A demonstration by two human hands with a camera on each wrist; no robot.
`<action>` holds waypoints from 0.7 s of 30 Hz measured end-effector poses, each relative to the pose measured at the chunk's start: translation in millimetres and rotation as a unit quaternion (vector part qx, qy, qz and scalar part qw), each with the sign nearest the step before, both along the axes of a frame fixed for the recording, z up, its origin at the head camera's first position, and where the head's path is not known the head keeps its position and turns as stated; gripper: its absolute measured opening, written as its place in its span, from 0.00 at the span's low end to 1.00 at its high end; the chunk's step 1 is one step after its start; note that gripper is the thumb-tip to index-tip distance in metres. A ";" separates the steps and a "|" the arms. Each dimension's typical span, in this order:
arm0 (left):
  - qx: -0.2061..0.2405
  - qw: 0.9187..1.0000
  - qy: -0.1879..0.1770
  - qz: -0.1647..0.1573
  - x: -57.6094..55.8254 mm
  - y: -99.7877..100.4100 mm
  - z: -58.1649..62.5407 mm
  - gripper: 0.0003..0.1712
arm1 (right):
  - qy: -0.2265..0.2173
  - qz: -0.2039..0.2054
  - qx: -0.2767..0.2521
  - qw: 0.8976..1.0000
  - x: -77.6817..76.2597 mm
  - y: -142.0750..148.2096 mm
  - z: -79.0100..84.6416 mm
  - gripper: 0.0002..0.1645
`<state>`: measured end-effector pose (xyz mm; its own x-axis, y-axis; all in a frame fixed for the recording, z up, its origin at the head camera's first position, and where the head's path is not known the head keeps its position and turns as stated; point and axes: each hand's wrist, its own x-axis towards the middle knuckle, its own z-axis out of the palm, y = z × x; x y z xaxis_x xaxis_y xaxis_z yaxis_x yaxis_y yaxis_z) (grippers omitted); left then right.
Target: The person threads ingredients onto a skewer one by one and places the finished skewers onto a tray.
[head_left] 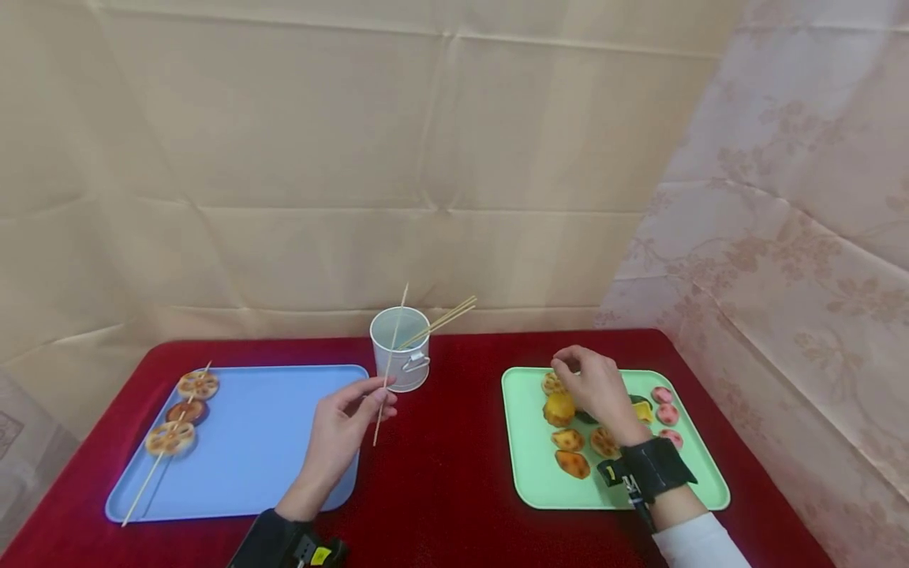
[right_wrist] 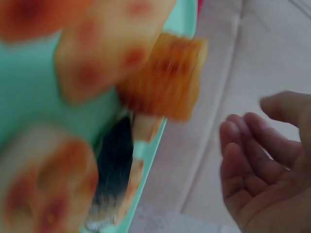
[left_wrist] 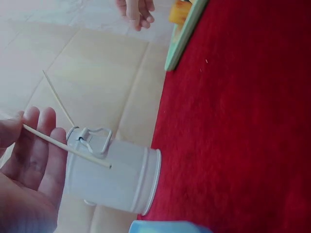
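Note:
My left hand [head_left: 348, 418] pinches a thin wooden skewer [head_left: 394, 335] between thumb and fingers, tilted upright in front of the white bucket [head_left: 399, 379]. In the left wrist view the bare skewer [left_wrist: 73, 147] crosses in front of the bucket's side. Over the green tray [head_left: 529, 481] hovers my right hand [head_left: 592, 386], its fingers loosely bent with nothing between them. Nearest to it are a corn piece [head_left: 559, 409] and a lotus root slice [head_left: 551, 383]. The right wrist view has the corn piece [right_wrist: 167, 77] apart from the fingertips.
A loaded skewer with two lotus root slices [head_left: 170, 439] and a brown round piece [head_left: 187, 412] lies on the blue tray [head_left: 256, 442]. Several skewers [head_left: 447, 319] lean in the bucket. Orange potato-like slices [head_left: 572, 464] and pink pieces [head_left: 667, 414] share the green tray.

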<state>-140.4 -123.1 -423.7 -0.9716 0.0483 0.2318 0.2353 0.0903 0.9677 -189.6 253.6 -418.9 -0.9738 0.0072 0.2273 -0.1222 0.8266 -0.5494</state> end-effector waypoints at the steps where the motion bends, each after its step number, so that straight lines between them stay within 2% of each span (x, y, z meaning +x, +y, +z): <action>1: -0.013 1.000 0.000 0.003 0.4 -0.1 -0.2 0.13 | -0.012 0.004 0.014 1.000 -1.5 2.0 0.2 0.12; 5: -0.064 0.998 0.005 0.015 1.7 1.1 -1.3 0.12 | -0.041 0.023 0.067 0.997 -7.5 7.6 0.7 0.12; 11: -0.101 0.994 0.036 0.027 2.4 3.3 -4.3 0.12 | -0.079 0.038 0.117 0.989 -15.5 11.0 -0.3 0.17; 15: -0.125 0.990 0.058 0.039 2.5 3.0 -6.8 0.11 | -0.107 0.041 0.129 0.985 -19.7 12.2 -0.1 0.18; 21: -0.138 0.987 0.066 0.044 3.5 1.8 -9.5 0.10 | -0.124 0.049 0.126 0.983 -22.1 13.2 1.2 0.16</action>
